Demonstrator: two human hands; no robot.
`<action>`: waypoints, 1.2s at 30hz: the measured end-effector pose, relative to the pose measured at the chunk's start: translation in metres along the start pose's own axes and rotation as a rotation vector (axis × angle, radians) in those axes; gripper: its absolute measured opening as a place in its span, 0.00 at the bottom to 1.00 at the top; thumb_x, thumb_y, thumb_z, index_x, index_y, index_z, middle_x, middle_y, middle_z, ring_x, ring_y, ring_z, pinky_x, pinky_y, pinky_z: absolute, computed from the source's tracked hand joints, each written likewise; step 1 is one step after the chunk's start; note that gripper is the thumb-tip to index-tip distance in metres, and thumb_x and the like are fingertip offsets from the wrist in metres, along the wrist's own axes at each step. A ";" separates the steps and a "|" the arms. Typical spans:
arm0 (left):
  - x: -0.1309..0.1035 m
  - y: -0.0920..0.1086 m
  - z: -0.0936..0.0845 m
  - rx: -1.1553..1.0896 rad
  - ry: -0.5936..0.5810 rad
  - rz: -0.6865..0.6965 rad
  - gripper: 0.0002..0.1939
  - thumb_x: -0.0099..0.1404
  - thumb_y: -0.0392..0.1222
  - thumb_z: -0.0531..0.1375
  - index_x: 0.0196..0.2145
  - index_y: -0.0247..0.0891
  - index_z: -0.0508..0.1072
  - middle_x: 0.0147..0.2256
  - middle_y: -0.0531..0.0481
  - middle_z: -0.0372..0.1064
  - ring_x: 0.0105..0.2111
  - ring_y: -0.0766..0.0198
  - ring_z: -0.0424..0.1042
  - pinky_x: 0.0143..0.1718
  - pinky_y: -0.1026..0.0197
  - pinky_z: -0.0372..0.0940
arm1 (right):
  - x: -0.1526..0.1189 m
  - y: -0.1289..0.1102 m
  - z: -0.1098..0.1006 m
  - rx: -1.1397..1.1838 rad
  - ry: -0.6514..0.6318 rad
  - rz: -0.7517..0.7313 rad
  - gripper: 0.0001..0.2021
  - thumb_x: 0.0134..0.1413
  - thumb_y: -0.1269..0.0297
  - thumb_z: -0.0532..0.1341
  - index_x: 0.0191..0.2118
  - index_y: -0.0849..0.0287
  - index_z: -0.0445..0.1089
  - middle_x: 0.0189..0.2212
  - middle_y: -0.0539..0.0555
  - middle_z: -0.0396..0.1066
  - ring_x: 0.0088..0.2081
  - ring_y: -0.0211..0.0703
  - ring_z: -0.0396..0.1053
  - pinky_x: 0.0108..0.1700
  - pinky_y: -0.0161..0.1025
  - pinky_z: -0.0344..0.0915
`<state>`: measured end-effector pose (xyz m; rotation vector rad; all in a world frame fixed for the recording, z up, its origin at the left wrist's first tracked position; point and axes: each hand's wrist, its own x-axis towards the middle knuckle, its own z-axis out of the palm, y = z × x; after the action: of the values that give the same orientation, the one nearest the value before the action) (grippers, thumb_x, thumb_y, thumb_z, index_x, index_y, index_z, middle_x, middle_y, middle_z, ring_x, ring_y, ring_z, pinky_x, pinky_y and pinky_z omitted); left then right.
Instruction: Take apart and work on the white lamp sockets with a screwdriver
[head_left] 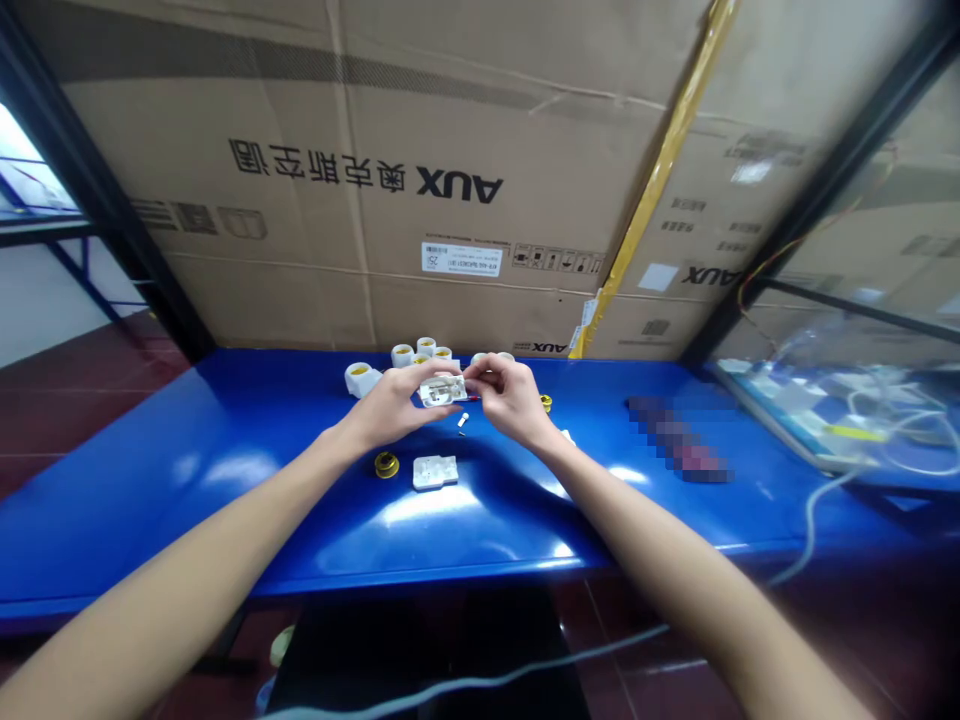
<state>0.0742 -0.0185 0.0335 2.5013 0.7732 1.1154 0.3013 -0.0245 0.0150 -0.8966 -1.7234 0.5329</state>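
My left hand (394,402) is closed around a white plastic housing (442,390), gripped by its edges with the open inside and its metal parts facing me. My right hand (510,395) is pinched at the housing's right end. A thin bit of red and blue shows under its fingertips; what they hold is too small to make out. Below the hands lies a small white piece (463,419). Closer to me a matching white plastic cover (435,472) rests on the table, beside a gold-coloured threaded cap (386,465). Another gold cap (546,403) is partly hidden behind my right hand.
Several white fittings with yellow insides (361,378) stand along the back of the blue table (300,520). Large cardboard boxes (360,260) rise behind it. At right lie a blurred dark red object (679,440), a plastic-covered pile (855,410) and a pale cable (810,530).
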 end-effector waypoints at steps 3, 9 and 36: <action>0.000 -0.003 0.000 0.006 -0.007 -0.007 0.22 0.70 0.52 0.70 0.57 0.43 0.76 0.53 0.45 0.82 0.49 0.52 0.83 0.53 0.52 0.75 | 0.000 -0.001 0.001 -0.005 0.013 -0.014 0.03 0.60 0.68 0.63 0.36 0.55 0.75 0.34 0.53 0.79 0.38 0.47 0.79 0.43 0.43 0.76; -0.001 -0.007 0.002 0.020 -0.017 0.000 0.25 0.69 0.54 0.71 0.58 0.43 0.75 0.56 0.45 0.81 0.51 0.51 0.83 0.54 0.51 0.75 | 0.001 -0.005 0.000 -0.002 0.039 -0.042 0.05 0.59 0.71 0.61 0.35 0.55 0.74 0.33 0.52 0.78 0.34 0.44 0.77 0.40 0.41 0.74; 0.000 -0.010 0.001 0.069 0.040 0.140 0.19 0.71 0.53 0.70 0.54 0.41 0.82 0.50 0.44 0.85 0.50 0.51 0.83 0.55 0.51 0.76 | 0.003 -0.004 0.000 0.200 0.014 0.069 0.04 0.52 0.64 0.69 0.33 0.58 0.77 0.32 0.54 0.82 0.37 0.49 0.81 0.43 0.44 0.77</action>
<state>0.0714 -0.0104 0.0279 2.6330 0.6666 1.2074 0.2997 -0.0243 0.0199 -0.8167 -1.5987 0.7295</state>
